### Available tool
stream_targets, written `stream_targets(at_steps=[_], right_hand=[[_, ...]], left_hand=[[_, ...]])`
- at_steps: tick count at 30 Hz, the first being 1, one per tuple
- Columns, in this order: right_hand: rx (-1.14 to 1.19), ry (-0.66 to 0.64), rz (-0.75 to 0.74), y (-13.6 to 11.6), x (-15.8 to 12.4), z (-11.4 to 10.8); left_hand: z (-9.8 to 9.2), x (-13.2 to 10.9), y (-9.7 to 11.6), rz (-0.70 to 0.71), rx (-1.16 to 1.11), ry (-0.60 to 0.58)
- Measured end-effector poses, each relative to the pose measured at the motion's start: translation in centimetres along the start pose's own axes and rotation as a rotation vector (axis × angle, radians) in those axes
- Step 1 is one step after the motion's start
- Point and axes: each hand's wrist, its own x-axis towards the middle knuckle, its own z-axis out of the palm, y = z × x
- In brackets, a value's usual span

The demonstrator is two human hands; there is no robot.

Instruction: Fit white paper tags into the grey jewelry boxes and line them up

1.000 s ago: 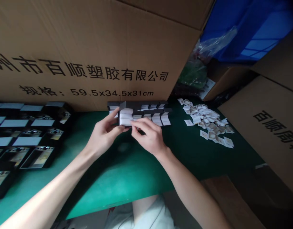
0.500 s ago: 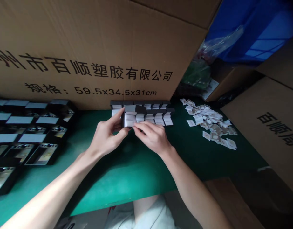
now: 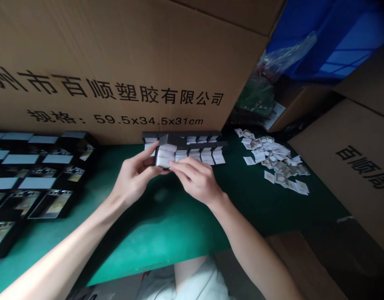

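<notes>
My left hand (image 3: 137, 177) is closed around the left side of a small jewelry box (image 3: 165, 156), dark outside with a white padded inside, its lid raised. The box is held just above the table, tilted toward me. My right hand (image 3: 195, 177) has its fingertips pinched together at the box's front right corner, touching it; anything small between them is hidden. Behind the held box stand two rows of similar open jewelry boxes (image 3: 207, 153) with white linings, partly covered by my hands and the held one.
A large printed carton (image 3: 117, 50) stands behind the green table (image 3: 167, 233). To the left are rows of larger black boxes (image 3: 51, 203) with pale lids. Small white packets (image 3: 273, 156) lie piled at the right, near another carton (image 3: 345, 166) and a blue bin (image 3: 329, 46).
Both hands have shifted slightly left with the jewelry box, which is tipped a little more so that its white inside shows more. The right fingertips stay at its front corner.
</notes>
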Motion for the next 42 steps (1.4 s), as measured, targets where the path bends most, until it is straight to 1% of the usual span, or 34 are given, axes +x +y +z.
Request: stream_targets(at_steps=[2,6,13,19,23,25,26,28,31,33,34,36,41,42], right_hand=[[0.004,-0.011,0.009,0.0,0.0,0.0],[-0.005,0.015,-0.018,-0.1,0.0,0.0],[-0.036,0.083,-0.064,-0.4,0.4,-0.2],[-0.059,0.091,-0.032,-0.2,0.3,0.1],[0.009,0.109,0.012,-0.2,0.1,0.2],[0.104,0.105,0.09,-0.5,0.1,0.4],[0.165,0.108,0.159,-0.7,0.1,0.5],[0.317,0.131,0.36,-1.2,0.3,0.7],[0.627,0.164,0.716,-1.6,0.7,0.9],[0.811,0.152,0.884,-1.6,1.0,0.9],[0.866,0.144,0.934,-1.6,1.0,0.8],[0.911,0.119,0.983,-1.4,1.1,0.6],[0.955,-0.062,1.004,-1.2,1.2,0.4],[0.953,-0.082,1.004,-1.3,1.2,0.3]], left_hand=[[-0.1,0.1,-0.2,0.006,-0.04,-0.005],[-0.1,0.2,-0.5,0.022,-0.103,-0.011],[-0.1,0.2,-0.5,0.056,-0.115,-0.023],[0.1,0.1,-0.5,0.052,-0.11,-0.037],[0.2,0.2,-0.3,0.049,-0.09,-0.025],[0.3,0.1,-0.1,0.041,-0.095,-0.028],[0.3,0.1,0.0,0.034,-0.105,-0.032],[0.3,0.0,0.3,0.024,-0.13,-0.037],[0.3,0.0,0.2,0.03,-0.152,-0.044],[0.2,0.0,0.0,0.033,-0.149,-0.056],[0.2,0.0,-0.1,0.031,-0.147,-0.066],[0.1,0.0,-0.3,0.026,-0.141,-0.078],[0.4,-0.1,0.3,-0.004,-0.103,-0.038],[0.5,-0.1,0.4,-0.012,-0.098,-0.04]])
